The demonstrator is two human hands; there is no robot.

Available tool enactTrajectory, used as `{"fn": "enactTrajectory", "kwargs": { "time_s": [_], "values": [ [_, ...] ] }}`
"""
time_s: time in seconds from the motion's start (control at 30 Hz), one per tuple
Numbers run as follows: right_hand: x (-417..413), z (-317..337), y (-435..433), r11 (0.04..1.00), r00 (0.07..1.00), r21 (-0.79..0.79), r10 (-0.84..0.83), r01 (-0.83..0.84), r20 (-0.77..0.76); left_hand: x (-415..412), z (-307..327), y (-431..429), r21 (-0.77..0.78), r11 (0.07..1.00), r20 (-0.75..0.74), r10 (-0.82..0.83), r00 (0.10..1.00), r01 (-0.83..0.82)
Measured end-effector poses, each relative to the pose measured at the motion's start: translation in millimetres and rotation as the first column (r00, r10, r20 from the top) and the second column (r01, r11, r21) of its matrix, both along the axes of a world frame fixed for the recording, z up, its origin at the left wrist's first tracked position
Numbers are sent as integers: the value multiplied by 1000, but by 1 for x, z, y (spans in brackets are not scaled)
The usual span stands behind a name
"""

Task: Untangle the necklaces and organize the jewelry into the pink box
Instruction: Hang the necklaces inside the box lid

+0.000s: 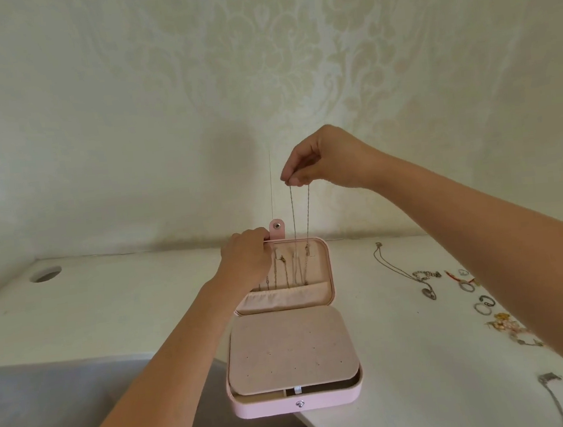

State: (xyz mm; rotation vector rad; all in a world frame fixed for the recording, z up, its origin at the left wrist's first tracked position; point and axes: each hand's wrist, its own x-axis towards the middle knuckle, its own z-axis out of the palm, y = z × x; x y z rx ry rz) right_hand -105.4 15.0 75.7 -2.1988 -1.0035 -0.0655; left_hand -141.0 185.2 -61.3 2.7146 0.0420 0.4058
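Pink box (296,403), open on table (407,356); left hand (246,256), grip clamped on lid (321,261). Right hand (323,157), grip pinching necklace (293,212) at 12 o'clock; loose jewelry (465,285) at 3 o'clock.

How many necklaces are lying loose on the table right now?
2 visible: one chain right of the pink box, toward the table's back; a second chain near the front right edge. The right arm covers part of that area, so more may be hidden.
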Motion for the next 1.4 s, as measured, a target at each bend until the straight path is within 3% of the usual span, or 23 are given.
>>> {"fn": "enactTrajectory", "kwargs": {
  "time_s": [0.27, 0.5, 0.87, 1.13, 1.23, 1.4],
  "values": [
    [2, -30, 4, 998, 992, -64, 2, 6, 128, 1, 0, 0, 14, 1000, 17, -6, 1000, 6],
    [1, -62, 1, 984, 928, -169, 121, -64, 352, -1, 1, -1, -25, 1000, 23, -14, 1000, 15],
    [-2, -96, 2, 961, 898, -265, 51, 74, 438, -2, 2, -2, -40, 999, 42, -24, 999, 26],
    [6, -115, -2, 985, 787, -161, 53, 59, 614, -3, 2, -2, -45, 999, 34, -24, 999, 25],
    [8, -120, -5, 993, 821, -108, 22, 49, 570, -3, 2, -1, -58, 998, 37, -27, 999, 29],
    [0, -127, -19, 991, 948, 89, -123, 101, 293, -4, 0, -2, -64, 998, 54, -8, 999, 11]
  ]
}}
